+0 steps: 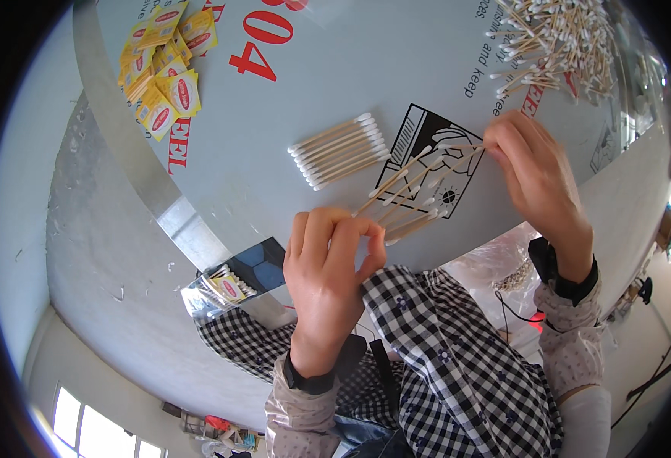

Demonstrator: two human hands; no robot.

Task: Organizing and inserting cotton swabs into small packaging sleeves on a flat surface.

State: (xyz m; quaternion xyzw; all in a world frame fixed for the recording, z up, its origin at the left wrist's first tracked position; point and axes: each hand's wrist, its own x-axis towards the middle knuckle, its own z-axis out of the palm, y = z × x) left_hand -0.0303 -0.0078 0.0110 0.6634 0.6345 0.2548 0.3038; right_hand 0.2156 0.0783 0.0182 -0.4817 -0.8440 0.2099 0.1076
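Note:
My left hand [328, 263] is closed at the table's near edge, its thumb and fingers curled around the lower ends of several cotton swabs [408, 175]. These swabs fan out toward the upper right over a printed black pictogram. On the other side of them, my right hand [530, 168] pinches the ends of one or two swabs between thumb and fingertips. Just beyond my left hand lies a neat row of cotton swabs [339, 151], side by side with their white tips lined up.
A loose heap of cotton swabs [557, 42] covers the far right. Small yellow printed cards [171, 84] are piled at the far left. A clear pack of swabs [228, 286] with a yellow card sits by the near left edge. A clear plastic bag [496, 259] hangs below the table [251, 153].

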